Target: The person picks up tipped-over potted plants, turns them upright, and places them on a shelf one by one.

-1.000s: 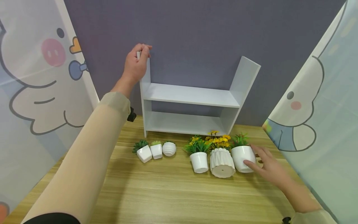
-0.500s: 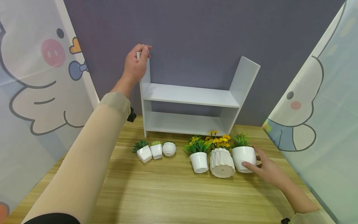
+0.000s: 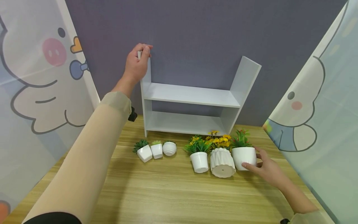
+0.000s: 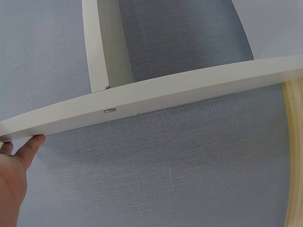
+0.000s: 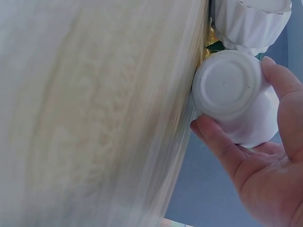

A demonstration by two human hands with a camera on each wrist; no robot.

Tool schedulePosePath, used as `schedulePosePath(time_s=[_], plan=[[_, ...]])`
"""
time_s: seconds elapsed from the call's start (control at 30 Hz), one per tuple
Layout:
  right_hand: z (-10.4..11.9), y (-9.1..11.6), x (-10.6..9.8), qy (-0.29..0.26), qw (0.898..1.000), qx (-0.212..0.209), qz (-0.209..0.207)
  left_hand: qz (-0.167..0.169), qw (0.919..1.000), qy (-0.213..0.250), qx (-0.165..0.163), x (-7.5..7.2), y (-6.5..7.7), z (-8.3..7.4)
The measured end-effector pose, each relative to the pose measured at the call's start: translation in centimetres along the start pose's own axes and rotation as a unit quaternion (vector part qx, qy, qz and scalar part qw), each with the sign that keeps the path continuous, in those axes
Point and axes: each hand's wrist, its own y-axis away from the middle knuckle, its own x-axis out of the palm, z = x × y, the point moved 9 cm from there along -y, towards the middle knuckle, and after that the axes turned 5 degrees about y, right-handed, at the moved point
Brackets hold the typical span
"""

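At the top of the left side panel of a white two-tier shelf (image 3: 193, 94), my left hand (image 3: 136, 64) grips the board; the left wrist view shows fingertips (image 4: 34, 143) against the panel's edge. My right hand (image 3: 268, 169) holds a white rounded pot (image 3: 244, 158) of a potted plant with red-tipped green leaves (image 3: 241, 139). Thumb and fingers lie around its side, and the right wrist view shows its round base (image 5: 227, 84). Left of it lies a fluted white pot (image 3: 222, 163) with yellow flowers, its base facing me.
A smaller white pot (image 3: 199, 161) with yellow-green leaves lies left of the fluted one. Three small succulent pots, including a ribbed round one (image 3: 169, 148), lie before the shelf's left end on the wooden table (image 3: 167, 196). Grey wall (image 3: 195, 37) stands behind.
My right hand has taken hold of the rounded pot and shifted it slightly right. The pot now tips more upright, its leaves standing higher. My left hand stays on the shelf panel.
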Motion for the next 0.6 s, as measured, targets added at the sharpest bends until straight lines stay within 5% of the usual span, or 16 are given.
schedulePosePath(time_s=[0.6], plan=[[-1.0,-0.1,-0.8,-0.042,0.998,-0.001,-0.050,0.009,0.9998,-0.016,-0.006,0.5,0.0,0.2]])
